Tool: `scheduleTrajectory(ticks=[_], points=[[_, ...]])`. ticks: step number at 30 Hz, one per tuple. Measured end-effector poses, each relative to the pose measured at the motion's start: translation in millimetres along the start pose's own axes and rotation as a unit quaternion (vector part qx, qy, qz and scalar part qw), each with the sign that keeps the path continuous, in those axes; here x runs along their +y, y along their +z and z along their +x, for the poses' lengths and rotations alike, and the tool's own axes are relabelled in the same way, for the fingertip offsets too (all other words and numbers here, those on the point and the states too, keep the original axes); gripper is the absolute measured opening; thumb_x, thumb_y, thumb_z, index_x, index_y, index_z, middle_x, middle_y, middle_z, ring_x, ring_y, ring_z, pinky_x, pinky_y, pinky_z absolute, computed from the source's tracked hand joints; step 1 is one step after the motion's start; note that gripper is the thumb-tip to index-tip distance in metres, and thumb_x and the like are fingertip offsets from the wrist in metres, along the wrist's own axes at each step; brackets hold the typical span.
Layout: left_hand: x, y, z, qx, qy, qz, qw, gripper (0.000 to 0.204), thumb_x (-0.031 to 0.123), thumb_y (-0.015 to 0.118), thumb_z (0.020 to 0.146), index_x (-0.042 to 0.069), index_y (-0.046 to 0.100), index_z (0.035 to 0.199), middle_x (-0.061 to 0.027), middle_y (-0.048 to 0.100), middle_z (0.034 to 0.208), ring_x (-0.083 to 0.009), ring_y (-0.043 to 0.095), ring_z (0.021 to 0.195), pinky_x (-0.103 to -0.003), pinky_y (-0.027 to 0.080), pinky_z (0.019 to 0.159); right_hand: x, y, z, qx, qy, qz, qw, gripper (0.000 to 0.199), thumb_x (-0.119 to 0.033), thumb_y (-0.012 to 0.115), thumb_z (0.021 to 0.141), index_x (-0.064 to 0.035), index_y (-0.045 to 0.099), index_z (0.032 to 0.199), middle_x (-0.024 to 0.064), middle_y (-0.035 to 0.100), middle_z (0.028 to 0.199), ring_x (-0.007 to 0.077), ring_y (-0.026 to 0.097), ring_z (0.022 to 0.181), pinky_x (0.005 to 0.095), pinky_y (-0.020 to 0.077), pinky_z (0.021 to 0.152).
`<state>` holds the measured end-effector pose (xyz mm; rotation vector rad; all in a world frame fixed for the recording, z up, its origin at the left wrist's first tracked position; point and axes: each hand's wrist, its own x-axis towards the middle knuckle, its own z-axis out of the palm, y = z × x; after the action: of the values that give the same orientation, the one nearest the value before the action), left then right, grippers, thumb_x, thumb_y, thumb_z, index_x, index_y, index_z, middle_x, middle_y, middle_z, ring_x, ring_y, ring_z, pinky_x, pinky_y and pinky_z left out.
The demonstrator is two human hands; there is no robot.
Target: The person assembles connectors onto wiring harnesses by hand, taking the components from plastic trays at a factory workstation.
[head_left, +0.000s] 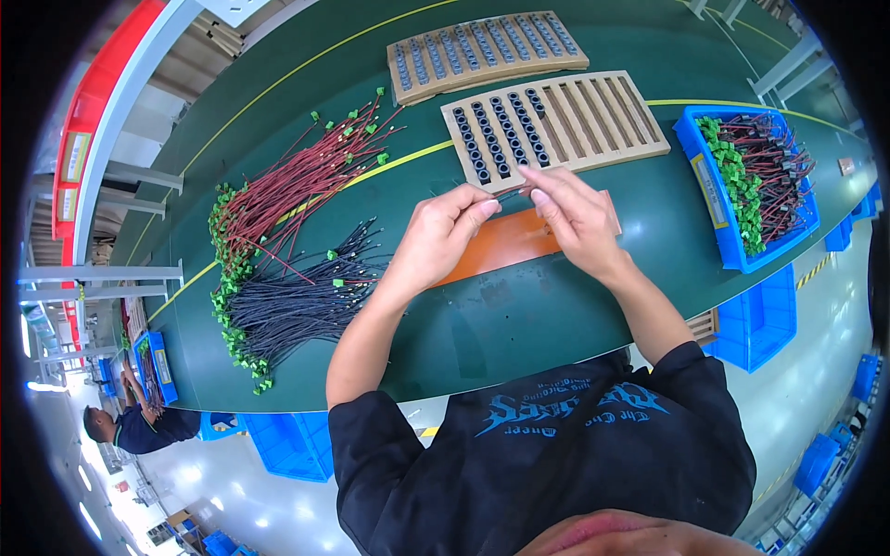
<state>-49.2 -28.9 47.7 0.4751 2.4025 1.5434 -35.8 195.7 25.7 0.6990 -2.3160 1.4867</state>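
My left hand (pixel 443 230) pinches a thin dark wire (pixel 509 194) between thumb and forefinger. My right hand (pixel 577 221) is closed at the wire's other side, its fingertips pressed together; whatever small part sits in them is too small to make out. Both hands are above an orange strip (pixel 505 245) lying on the green table. Just beyond my fingers is a slotted tan tray (pixel 607 116), its left slots filled with round black parts (pixel 501 139). To my left lie a bundle of red wires (pixel 301 185) and a bundle of black wires (pixel 301 301), both with green connectors.
A second tan tray (pixel 491 79) with rows of grey parts stands behind the first. At right, a blue bin (pixel 728 250) holds wire assemblies with green connectors. More blue bins (pixel 769 320) stand below the table edge. Another person (pixel 139 426) works at the far left.
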Motion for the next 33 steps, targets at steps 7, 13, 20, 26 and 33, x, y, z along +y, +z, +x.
scheduleTrajectory(ticks=[7, 13, 20, 26, 33], points=[[1.5, 7.6, -0.3, 0.05, 0.052, 0.002, 0.997, 0.021, 0.019, 0.063, 0.099, -0.001, 0.069, 0.104, -0.0128, 0.067, 0.082, -0.0189, 0.061, 0.071, -0.033, 0.049, 0.067, 12.7, 17.2, -6.3, 0.071, 0.192, 0.406, 0.891, 0.027, -0.013, 0.056, 0.104, 0.0009, 0.06, 0.127, 0.0123, 0.069, 0.114, 0.0147, 0.063, 0.091, 0.0298, 0.0525, 0.086], [-1.4, 13.1, 0.1, 0.065, 0.079, 0.002, 0.995, 0.02, 0.017, 0.065, 0.098, -0.001, 0.069, 0.104, -0.0126, 0.066, 0.083, -0.0201, 0.061, 0.071, -0.033, 0.049, 0.067, 8.6, 22.5, -5.2, 0.083, 0.209, 0.518, 0.825, 0.026, -0.017, 0.055, 0.105, 0.0, 0.058, 0.126, 0.0151, 0.067, 0.119, 0.0133, 0.06, 0.094, 0.028, 0.0512, 0.088], [5.9, 10.2, -0.9, 0.004, 0.001, 0.026, 1.0, 0.048, 0.01, 0.066, 0.093, 0.004, 0.054, 0.139, -0.0112, 0.064, 0.081, -0.0169, 0.064, 0.075, -0.031, 0.051, 0.071, 0.4, 22.0, -6.1, 0.05, 0.196, 0.397, 0.895, 0.028, -0.012, 0.055, 0.104, 0.0005, 0.057, 0.129, 0.0155, 0.066, 0.123, 0.0131, 0.061, 0.09, 0.0288, 0.0524, 0.085], [19.1, 23.9, 0.3, 0.018, 0.04, -0.15, 0.988, 0.096, -0.004, 0.064, 0.086, 0.01, 0.005, 0.16, -0.0089, 0.063, 0.093, -0.0131, 0.064, 0.088, -0.026, 0.053, 0.082, 14.3, 36.6, -17.1, 0.028, 0.213, 0.576, 0.789, 0.034, -0.016, 0.057, 0.104, 0.0007, 0.058, 0.133, 0.0137, 0.068, 0.119, 0.0129, 0.061, 0.089, 0.0284, 0.0528, 0.086], [-2.3, -4.4, -9.7, -0.046, 0.007, -0.11, 0.993, 0.056, 0.019, 0.066, 0.099, 0.003, 0.043, 0.147, -0.0043, 0.062, 0.087, -0.0076, 0.057, 0.078, -0.023, 0.048, 0.068, 21.5, 14.1, -12.2, 0.083, 0.172, 0.581, 0.791, 0.034, -0.018, 0.058, 0.104, 0.0013, 0.06, 0.131, 0.0138, 0.068, 0.111, 0.0132, 0.058, 0.084, 0.0273, 0.0507, 0.08]])
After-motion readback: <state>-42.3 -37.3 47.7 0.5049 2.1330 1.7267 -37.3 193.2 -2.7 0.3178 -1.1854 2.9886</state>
